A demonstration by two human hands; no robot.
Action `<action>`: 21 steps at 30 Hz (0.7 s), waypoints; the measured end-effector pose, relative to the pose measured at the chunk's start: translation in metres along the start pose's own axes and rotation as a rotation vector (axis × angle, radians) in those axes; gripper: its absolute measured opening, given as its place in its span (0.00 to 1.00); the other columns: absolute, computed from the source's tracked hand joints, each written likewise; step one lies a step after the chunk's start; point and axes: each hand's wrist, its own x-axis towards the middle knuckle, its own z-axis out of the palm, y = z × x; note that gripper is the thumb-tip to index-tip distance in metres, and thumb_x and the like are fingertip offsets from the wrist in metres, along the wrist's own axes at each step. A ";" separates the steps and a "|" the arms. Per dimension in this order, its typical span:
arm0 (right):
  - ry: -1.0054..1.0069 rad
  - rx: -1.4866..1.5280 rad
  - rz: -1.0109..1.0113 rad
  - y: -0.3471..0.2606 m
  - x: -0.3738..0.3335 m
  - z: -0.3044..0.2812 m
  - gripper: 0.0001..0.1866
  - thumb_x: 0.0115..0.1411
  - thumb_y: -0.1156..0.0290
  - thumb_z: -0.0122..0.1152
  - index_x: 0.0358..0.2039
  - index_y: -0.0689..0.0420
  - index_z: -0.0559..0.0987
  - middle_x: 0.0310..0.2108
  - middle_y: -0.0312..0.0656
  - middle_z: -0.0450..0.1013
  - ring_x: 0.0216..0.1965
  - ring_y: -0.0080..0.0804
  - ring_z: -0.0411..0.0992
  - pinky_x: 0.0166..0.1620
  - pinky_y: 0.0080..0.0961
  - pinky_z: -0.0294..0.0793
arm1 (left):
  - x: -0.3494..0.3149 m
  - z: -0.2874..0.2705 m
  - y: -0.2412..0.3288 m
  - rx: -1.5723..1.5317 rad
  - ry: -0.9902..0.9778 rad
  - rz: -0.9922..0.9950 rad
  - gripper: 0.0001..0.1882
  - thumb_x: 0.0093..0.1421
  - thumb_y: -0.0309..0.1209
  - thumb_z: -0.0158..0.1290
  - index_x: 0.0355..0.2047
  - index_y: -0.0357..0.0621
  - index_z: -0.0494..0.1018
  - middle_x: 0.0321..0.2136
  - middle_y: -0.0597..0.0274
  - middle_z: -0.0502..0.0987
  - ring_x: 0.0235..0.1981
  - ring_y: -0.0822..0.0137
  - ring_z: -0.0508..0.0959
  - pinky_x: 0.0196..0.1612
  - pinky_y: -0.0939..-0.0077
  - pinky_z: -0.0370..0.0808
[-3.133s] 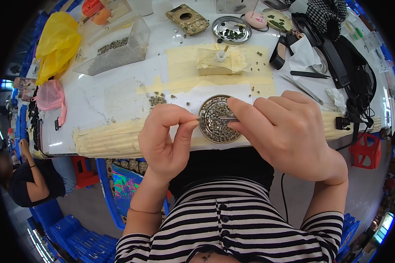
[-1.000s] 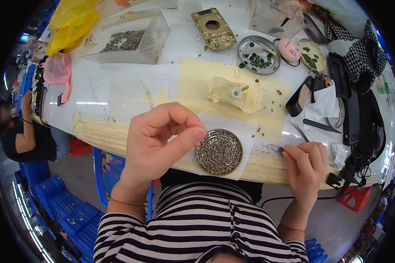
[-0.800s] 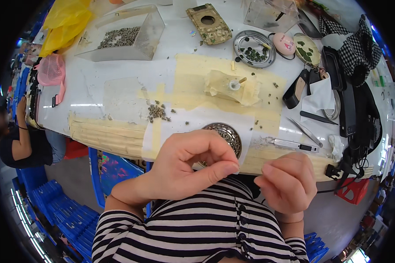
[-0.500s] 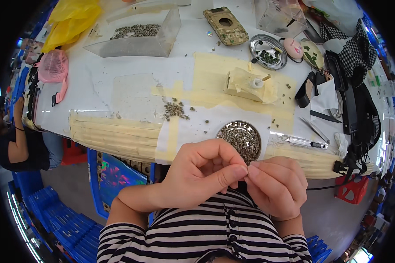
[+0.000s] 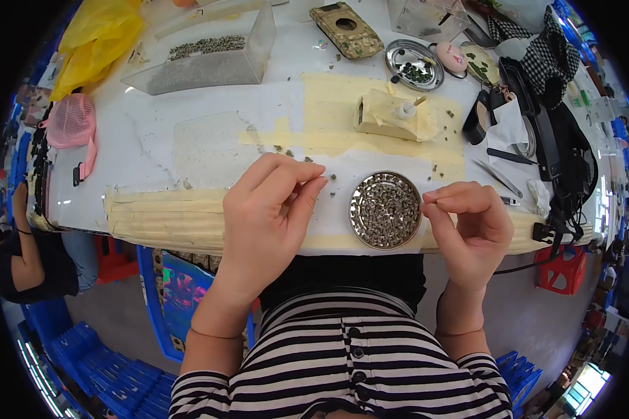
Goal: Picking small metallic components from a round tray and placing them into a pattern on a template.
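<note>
Showed left hand (image 5: 264, 213) and right hand (image 5: 472, 227) with fingertips close together, either side of dish (image 5: 384, 247) of metal parts (image 5: 386, 209) on worktop (image 5: 140, 140). Had right fingertips just beside rim. Could not tell gripping from empty pinching.

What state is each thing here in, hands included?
Left hand: thumb and index tips close; grip unclear
Right hand: the same
Near dish: uncovered, filled with metal bits
Far dish: uncovered, holding dark green pieces
Clear bin: partly filled
Tweezers: lying unheld
Yellow bag: crumpled
</note>
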 end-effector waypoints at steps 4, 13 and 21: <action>-0.001 -0.119 0.003 -0.002 -0.004 -0.005 0.10 0.49 0.90 0.61 0.34 0.67 0.80 0.30 0.43 0.78 0.33 0.28 0.77 0.40 0.21 0.75 | 0.000 0.001 0.000 0.065 0.017 0.056 0.05 0.53 0.19 0.60 0.31 0.35 0.77 0.26 0.58 0.74 0.23 0.68 0.75 0.25 0.79 0.72; 0.020 -0.077 -0.035 0.002 -0.009 -0.004 0.10 0.49 0.90 0.62 0.33 0.66 0.80 0.31 0.44 0.80 0.32 0.27 0.78 0.38 0.19 0.75 | -0.013 0.011 -0.001 0.183 -0.050 0.080 0.06 0.50 0.20 0.62 0.29 0.36 0.76 0.24 0.58 0.71 0.23 0.62 0.73 0.27 0.72 0.71; -0.074 0.061 0.080 -0.003 -0.002 0.009 0.07 0.52 0.85 0.64 0.33 0.65 0.81 0.31 0.43 0.80 0.31 0.24 0.78 0.37 0.17 0.77 | -0.009 0.007 0.004 -0.222 -0.027 -0.027 0.04 0.57 0.22 0.58 0.32 0.36 0.75 0.26 0.62 0.73 0.25 0.70 0.72 0.28 0.78 0.69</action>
